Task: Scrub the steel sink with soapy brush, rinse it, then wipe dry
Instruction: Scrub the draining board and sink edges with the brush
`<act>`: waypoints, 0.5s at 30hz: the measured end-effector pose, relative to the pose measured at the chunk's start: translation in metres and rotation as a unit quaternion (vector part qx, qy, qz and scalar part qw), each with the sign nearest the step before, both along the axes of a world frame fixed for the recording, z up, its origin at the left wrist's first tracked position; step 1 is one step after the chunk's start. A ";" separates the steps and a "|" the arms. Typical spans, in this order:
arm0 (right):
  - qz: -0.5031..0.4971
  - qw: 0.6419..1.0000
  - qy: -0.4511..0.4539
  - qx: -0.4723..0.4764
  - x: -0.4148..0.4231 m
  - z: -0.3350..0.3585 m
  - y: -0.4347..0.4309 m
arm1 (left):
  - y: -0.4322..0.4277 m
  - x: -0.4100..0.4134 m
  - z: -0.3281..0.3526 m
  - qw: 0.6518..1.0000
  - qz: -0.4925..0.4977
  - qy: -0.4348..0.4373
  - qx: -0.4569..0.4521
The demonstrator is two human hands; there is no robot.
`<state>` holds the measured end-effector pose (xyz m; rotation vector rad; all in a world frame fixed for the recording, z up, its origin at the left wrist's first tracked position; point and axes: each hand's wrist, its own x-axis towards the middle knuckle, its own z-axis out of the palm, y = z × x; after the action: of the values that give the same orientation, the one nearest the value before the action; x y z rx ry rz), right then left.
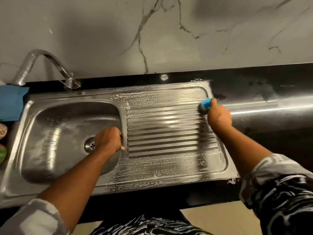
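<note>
The steel sink point(71, 116) has a bowl on the left with a round drain point(90, 145) and a ribbed drainboard point(162, 138) on the right, streaked with white soap foam. My right hand point(219, 116) grips a blue brush point(205, 106) and holds it down on the drainboard's far right corner. My left hand point(110, 139) curls over the bowl's right rim, between bowl and drainboard. The brush's bristles are mostly hidden under the hand.
A curved steel tap point(50, 65) stands behind the bowl. A blue cloth point(11, 102) lies at the left of the sink, with small objects point(3, 145) below it at the frame's edge. Black countertop point(271, 92) runs to the right, a marble wall point(152, 31) behind.
</note>
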<state>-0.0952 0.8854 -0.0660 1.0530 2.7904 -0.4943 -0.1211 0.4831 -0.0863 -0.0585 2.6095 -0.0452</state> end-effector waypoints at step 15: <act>0.249 0.959 -0.040 -0.125 -0.037 0.002 -0.234 | 0.006 -0.004 0.005 1.000 0.014 0.005 -0.015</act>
<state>-0.1326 0.6515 -0.0637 0.2910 2.6825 -0.6889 -0.1255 0.4895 -0.0808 -0.1057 2.6184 -0.0744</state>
